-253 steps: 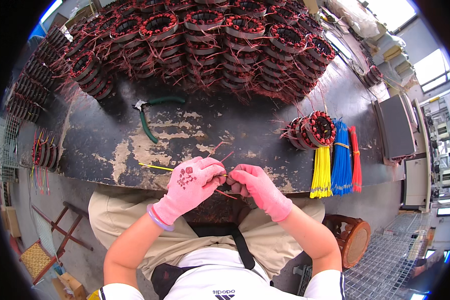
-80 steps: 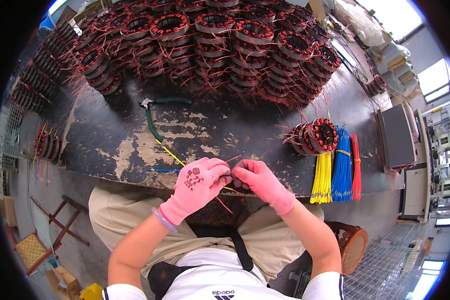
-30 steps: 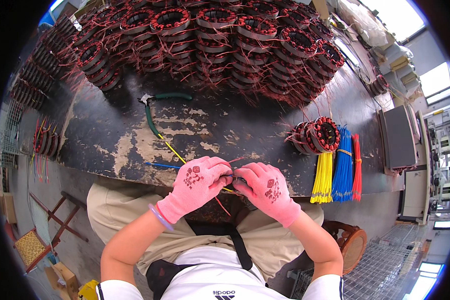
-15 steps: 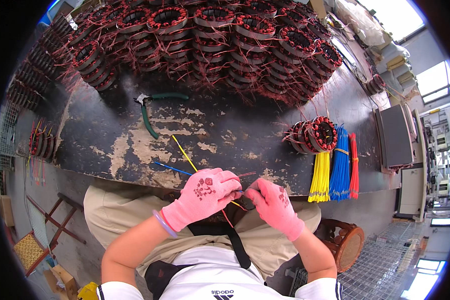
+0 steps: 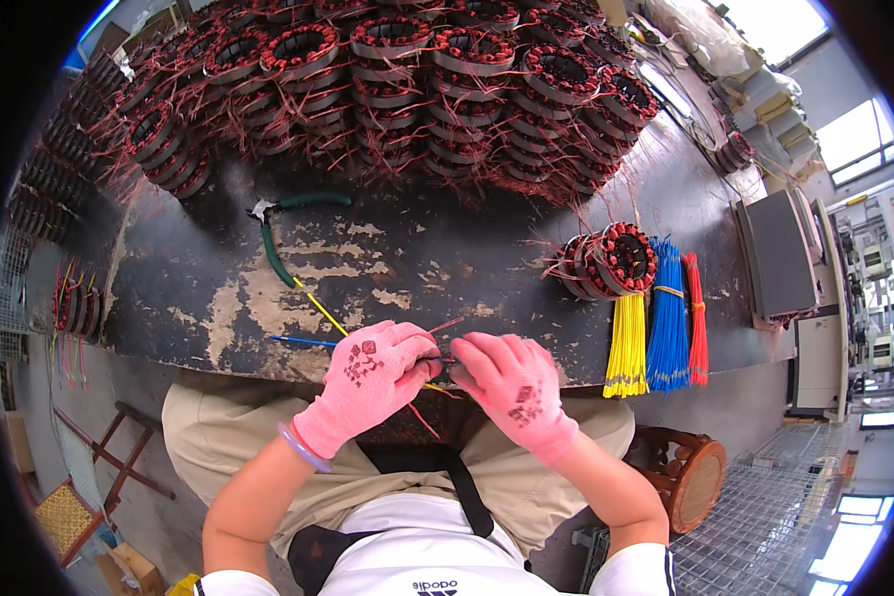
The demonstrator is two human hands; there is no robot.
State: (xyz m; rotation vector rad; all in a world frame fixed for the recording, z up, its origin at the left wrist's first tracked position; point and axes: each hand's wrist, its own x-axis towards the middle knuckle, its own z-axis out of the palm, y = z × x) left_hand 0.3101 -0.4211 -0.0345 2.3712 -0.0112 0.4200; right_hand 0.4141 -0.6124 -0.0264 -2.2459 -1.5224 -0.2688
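Note:
Both my hands wear pink gloves and meet over my lap at the table's front edge. My left hand (image 5: pixel 375 379) is closed around a yellow wire (image 5: pixel 320 306) and a blue wire (image 5: pixel 305 342), whose long ends stick out to the left over the table. My right hand (image 5: pixel 515 389) is closed, its fingertips pinching a thin wire close to the left fingertips. Thin reddish wires (image 5: pixel 427 425) poke out below and above the left hand. Whatever these wires join underneath is mostly hidden by my gloves.
Green-handled pliers (image 5: pixel 273 243) lie on the worn dark table (image 5: pixel 199 288). Stacked stators with red windings (image 5: pixel 382 94) fill the back. At the right are a few stators (image 5: pixel 606 263) beside bundles of yellow wires (image 5: pixel 626 343), blue wires (image 5: pixel 669 318) and red wires (image 5: pixel 696 318). A wooden stool (image 5: pixel 695 487) stands right.
Both hands have shifted slightly left along with the wires. My right hand has turned so its back faces up more, with its fingertips still against the left hand's. The view has shifted a little.

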